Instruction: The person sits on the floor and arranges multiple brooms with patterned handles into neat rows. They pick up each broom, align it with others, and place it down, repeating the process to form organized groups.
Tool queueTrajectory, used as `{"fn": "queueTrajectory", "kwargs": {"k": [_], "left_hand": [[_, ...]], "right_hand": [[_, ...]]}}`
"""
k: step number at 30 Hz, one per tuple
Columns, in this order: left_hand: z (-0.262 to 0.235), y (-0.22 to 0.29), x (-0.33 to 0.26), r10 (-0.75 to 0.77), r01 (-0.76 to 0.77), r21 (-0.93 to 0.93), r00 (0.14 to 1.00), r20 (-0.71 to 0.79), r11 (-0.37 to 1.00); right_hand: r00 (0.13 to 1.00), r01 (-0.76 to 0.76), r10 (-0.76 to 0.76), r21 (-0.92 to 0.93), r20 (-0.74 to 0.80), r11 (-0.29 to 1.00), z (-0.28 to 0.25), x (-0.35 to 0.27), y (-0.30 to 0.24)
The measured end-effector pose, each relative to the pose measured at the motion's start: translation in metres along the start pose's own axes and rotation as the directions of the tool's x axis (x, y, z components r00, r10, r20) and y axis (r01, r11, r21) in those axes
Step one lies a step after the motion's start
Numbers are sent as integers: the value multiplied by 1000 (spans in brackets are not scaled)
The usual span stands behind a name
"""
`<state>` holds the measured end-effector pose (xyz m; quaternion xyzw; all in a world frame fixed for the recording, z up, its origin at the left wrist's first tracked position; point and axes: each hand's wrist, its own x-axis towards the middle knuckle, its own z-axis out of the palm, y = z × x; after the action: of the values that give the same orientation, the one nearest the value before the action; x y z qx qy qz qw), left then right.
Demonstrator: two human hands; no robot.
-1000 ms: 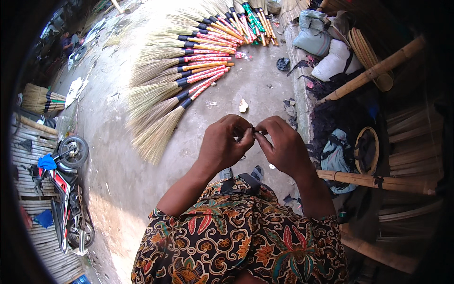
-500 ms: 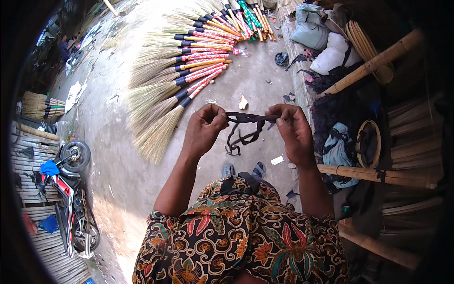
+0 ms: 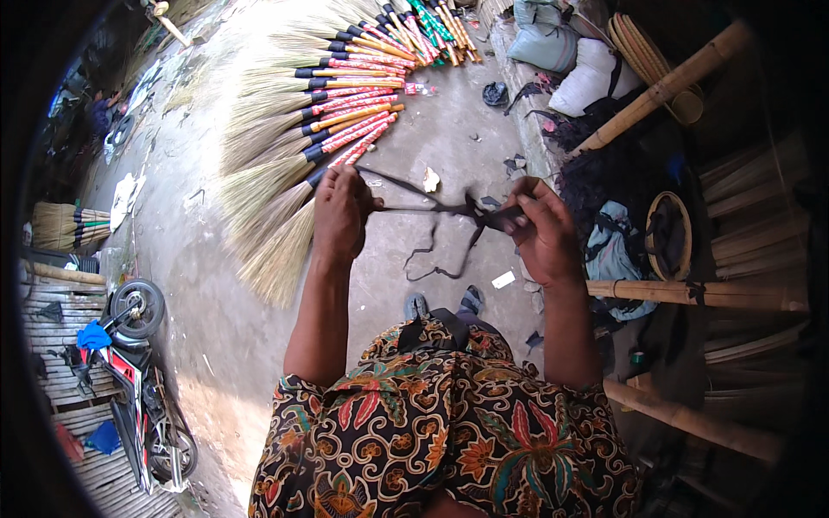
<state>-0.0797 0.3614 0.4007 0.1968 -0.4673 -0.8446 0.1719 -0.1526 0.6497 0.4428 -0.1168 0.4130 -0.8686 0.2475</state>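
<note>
My left hand (image 3: 343, 214) and my right hand (image 3: 540, 231) are held apart in front of me, each gripping one end of a thin black strap (image 3: 436, 207). The strap is stretched taut between them, with loose loops hanging down below its middle. A knot or tangle sits close to my right fingers. Beyond my hands, a row of grass brooms (image 3: 298, 129) with red, orange and green handles lies fanned out on the concrete ground.
A motorbike (image 3: 129, 380) stands at the lower left. Bamboo poles (image 3: 699, 293) and a woven basket (image 3: 669, 233) fill the right side. Sacks (image 3: 566, 60) lie at the top right. Another broom bundle (image 3: 69, 226) lies at the far left.
My hands were together at the centre a second ago. They have since pulled apart, drawing the black strap out tight between them, the left hand moving left and the right hand right.
</note>
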Motion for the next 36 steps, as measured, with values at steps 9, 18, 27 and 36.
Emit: {"fn": "queueTrajectory", "kwargs": {"k": [9, 18, 27, 36], "left_hand": [[10, 5, 5, -25, -11, 149, 971, 238, 989], [-354, 103, 95, 220, -209, 89, 762, -610, 974], [-574, 260, -15, 440, -113, 434, 413, -798, 894], [-575, 282, -80, 515, -96, 507, 222, -828, 856]], "right_hand": [[998, 2, -13, -158, -67, 987, 10, 6, -16], [619, 355, -320, -109, -717, 929, -260, -65, -175], [-205, 222, -481, -519, -852, 825, -380, -123, -305], [-196, -95, -582, -576, -789, 812, -372, -151, -302]]}}
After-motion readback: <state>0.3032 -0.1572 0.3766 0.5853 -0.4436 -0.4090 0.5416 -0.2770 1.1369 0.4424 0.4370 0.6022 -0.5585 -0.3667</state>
